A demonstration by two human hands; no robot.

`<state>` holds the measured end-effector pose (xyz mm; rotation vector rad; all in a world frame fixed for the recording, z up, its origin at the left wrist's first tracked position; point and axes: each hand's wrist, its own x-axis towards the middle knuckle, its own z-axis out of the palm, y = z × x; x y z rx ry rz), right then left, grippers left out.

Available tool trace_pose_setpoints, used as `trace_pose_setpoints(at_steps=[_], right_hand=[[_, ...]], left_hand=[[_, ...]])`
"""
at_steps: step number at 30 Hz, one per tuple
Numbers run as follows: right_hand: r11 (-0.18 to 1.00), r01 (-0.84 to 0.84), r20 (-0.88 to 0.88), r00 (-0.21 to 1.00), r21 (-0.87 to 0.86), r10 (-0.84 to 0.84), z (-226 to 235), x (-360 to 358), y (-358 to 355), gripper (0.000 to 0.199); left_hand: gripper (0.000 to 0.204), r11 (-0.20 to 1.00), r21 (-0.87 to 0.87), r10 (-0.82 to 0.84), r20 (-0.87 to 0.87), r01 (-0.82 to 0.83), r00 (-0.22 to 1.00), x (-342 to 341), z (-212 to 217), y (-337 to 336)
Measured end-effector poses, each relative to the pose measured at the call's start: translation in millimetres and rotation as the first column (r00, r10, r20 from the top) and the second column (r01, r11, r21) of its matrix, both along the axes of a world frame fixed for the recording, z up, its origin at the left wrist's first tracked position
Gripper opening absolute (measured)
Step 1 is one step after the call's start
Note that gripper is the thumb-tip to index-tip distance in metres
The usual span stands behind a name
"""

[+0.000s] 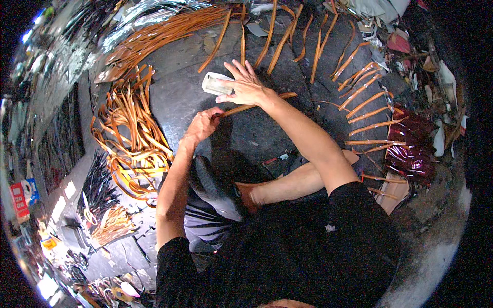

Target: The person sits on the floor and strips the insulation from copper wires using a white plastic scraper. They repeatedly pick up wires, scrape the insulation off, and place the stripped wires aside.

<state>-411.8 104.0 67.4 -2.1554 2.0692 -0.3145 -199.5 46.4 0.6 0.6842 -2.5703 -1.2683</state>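
My left hand [204, 124] is closed, its fingertips pinching the near end of a tan-brown flat strip, like a leather strap [240, 110]. The strap lies across the dark work surface, passes under my right wrist and comes out beyond it. Just above it, my right hand [245, 85] is spread out, with fingers stretched. A small whitish rectangular block [214, 84] lies at its thumb and forefinger, which seem to touch it. Whether they press on the block cannot be made out.
Separate brown straps [365, 113] fan along the far and right edges. A long strap bundle [164, 36] lies far left, a looped heap [131, 128] nearer. Dark red glossy sheets [411, 149] lie at right. My bent leg [287, 187] and dark shoe [213, 187] are close in front.
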Motion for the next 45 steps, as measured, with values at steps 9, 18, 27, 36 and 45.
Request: trace_pose_setpoints(at_steps=[9,18,27,36,45], right_hand=[[0.989,-0.134,0.040,0.990,-0.068,0.137,-3,-8,2,0.056],[0.727,0.649,0.807,0.295,0.225,-0.513,-9,-59,146,0.036],[0.637,0.507,0.634,0.211,0.580,-0.744,-13,-63,183,0.057],[0.784,0.434,0.432,0.663,0.443,-0.611,-54,19,129,0.051],[0.842,0.537,0.531,0.730,-0.055,-0.431,-15,48,74,0.043]], left_hand=[[0.034,0.992,-0.120,-0.045,-0.118,0.031,0.992,-2,1,0],[0.045,0.991,-0.097,-0.104,-0.180,0.087,0.978,3,5,-2],[0.038,0.992,-0.061,-0.114,-0.107,0.108,0.988,7,8,0],[0.021,0.959,0.283,-0.069,0.130,0.030,0.989,12,18,-17],[0.017,0.996,0.029,-0.081,-0.023,0.081,0.996,6,-2,-18]])
